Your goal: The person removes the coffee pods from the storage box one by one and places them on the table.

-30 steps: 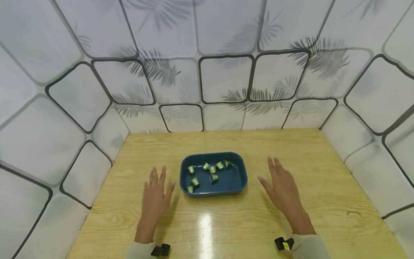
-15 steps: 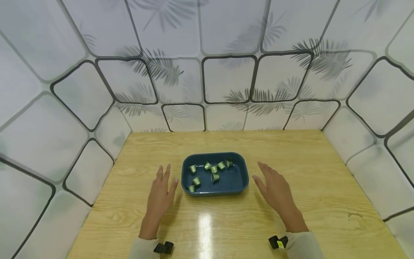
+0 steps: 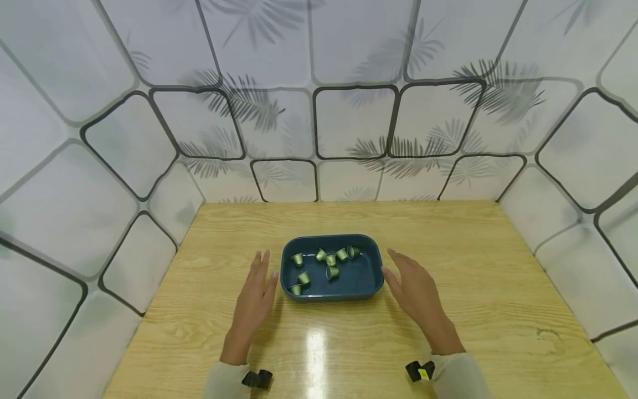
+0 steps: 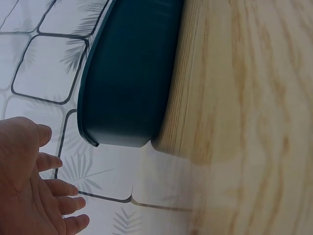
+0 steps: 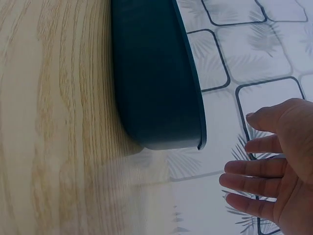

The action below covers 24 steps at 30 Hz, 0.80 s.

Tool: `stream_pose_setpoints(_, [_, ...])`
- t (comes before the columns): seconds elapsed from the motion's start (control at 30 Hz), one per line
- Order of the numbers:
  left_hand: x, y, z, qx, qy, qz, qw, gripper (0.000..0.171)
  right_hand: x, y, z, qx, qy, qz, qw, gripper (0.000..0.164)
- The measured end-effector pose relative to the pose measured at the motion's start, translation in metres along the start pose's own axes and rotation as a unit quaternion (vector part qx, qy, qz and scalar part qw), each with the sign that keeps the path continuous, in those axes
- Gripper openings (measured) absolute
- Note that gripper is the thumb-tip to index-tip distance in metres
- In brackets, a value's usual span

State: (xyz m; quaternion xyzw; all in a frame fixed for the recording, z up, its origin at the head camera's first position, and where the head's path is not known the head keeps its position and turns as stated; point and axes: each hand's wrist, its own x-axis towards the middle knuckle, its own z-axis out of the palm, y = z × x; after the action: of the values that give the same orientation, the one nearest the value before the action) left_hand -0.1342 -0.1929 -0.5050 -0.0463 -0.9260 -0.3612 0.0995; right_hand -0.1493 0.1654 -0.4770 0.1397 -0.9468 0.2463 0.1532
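Note:
A dark blue rectangular tray (image 3: 356, 285) with rounded corners lies on the wooden table, holding several small green coffee capsules (image 3: 332, 272). Most capsules sit toward its back and left side. My left hand (image 3: 253, 305) is beside the tray's left end, fingers extended and holding nothing. On the other side, my right hand (image 3: 418, 293) has its thumb tip close by the right rim, fingers loosely straight. Both wrist views show the tray's outer wall (image 4: 129, 73) with a bare palm facing it, and the right palm (image 5: 288, 171) has spread fingers.
The wood-grain table (image 3: 319, 219) meets a wall (image 3: 349, 122) with a pattern of rounded tiles and palm leaves at the back and both sides. Black wrist cameras (image 3: 257, 379) are strapped at the beige sleeves. A light glare lies in front of the tray.
Both hands have moved inward toward the tray, the left rightward and the right leftward. The capsules keep their places in the tray; the head view has shifted slightly.

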Motion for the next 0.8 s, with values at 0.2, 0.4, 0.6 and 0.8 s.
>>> stream_pose_setpoints(0.2, [0.003,0.001,0.003,0.012,0.004,0.009,0.9999,0.057,0.004,-0.007,0.004,-0.005,0.008,-0.017,1.000,0.047])
stream_pose_setpoints(0.4, [0.006,0.003,0.005,0.018,0.008,0.019,0.9996,0.056,0.008,-0.011,0.010,-0.008,0.010,-0.039,0.999,0.042])
stream_pose_setpoints(0.6, [0.008,0.007,0.006,0.013,-0.005,0.022,0.9997,0.060,0.011,-0.015,0.016,-0.022,0.016,-0.073,0.997,0.042])
stream_pose_setpoints(0.8, [0.011,0.009,0.009,0.010,-0.016,0.033,0.9993,0.061,0.015,-0.021,0.022,-0.039,-0.001,-0.104,0.994,0.044])
